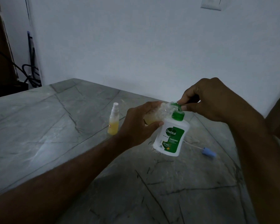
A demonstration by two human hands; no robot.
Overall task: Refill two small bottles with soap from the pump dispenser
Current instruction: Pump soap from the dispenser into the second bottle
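The left hand (138, 125) is wrapped around a small clear bottle (158, 113), tipped on its side with its mouth held up against the green pump head (176, 105) of the soap dispenser (170, 136). Yellowish liquid shows in the lower part of that bottle, just beside the thumb. The right hand (205, 101) comes in from the right edge of the tabletop, its fingertips (184, 107) pinched together on the pump head; the bottle's mouth and the nozzle are blurred, so whether they touch cannot be told.

The dispenser is white with a green collar and a green Dettol label. It stands on the marble tabletop (55, 143), slightly tilted, toward the far right corner. Just left of the left hand stands a second small bottle (113, 119), upright, capped with a white spray top and holding yellow liquid in its lower part. To the right of the dispenser, near the right edge, a blue spray cap (208, 153) lies on its side with a thin white tube trailing from it toward the dispenser.

The tabletop is grey-green with dark veins. A pale wall (136, 46) rises behind its far edge, with a switch plate (211, 3) high up. Dark cables (31, 73) hang past the far left corner.
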